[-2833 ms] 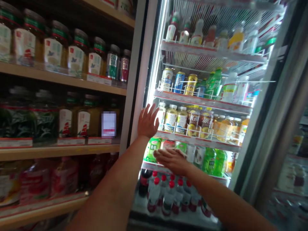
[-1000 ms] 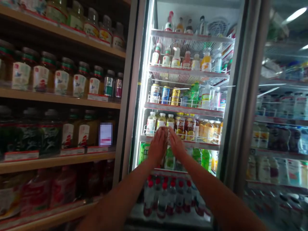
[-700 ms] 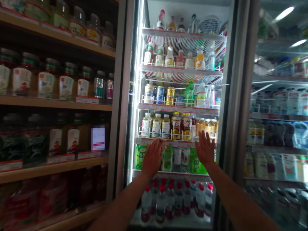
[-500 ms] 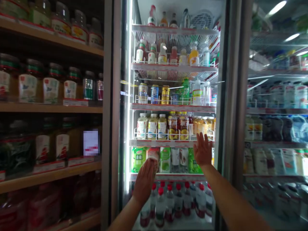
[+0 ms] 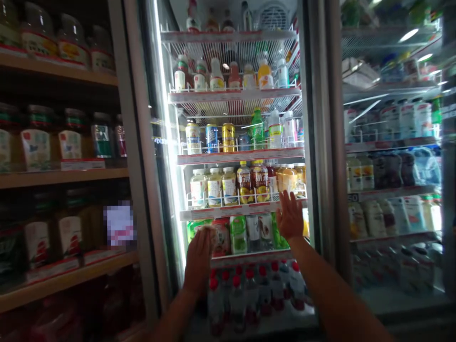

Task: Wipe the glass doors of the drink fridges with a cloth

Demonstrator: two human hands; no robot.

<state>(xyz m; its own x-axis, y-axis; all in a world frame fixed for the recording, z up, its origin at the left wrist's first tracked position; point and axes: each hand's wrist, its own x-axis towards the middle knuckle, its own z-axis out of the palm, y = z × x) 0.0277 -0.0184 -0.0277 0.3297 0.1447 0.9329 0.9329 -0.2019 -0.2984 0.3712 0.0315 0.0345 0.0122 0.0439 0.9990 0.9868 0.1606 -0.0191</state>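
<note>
My left hand (image 5: 198,254) is pressed against the closed glass door of a lit drinks cooler, low on its left side. Its fingers lie together over a pale, crumpled cloth (image 5: 211,232), mostly hidden beneath them. Behind the glass there, a red package (image 5: 221,240) and a green package (image 5: 238,235) stand on a shelf. My right hand (image 5: 290,217) rests palm-forward on the glass farther right, fingers spread, with nothing in it. It covers part of a shelf edge (image 5: 231,212) below some orange-yellow bottles (image 5: 287,178).
A metal door frame (image 5: 326,156) borders the cooler on the right, with another glass-fronted cooler beyond. To the left, wooden shelves (image 5: 64,178) hold several jars and bottles. Red-capped bottles (image 5: 236,297) fill the cooler's bottom. A blurred white sign (image 5: 119,225) shows at left.
The view has turned and tilted slightly, so the cooler appears farther left. My left hand has shifted a little left along the glass with the cloth; my right hand stays in nearly the same place.
</note>
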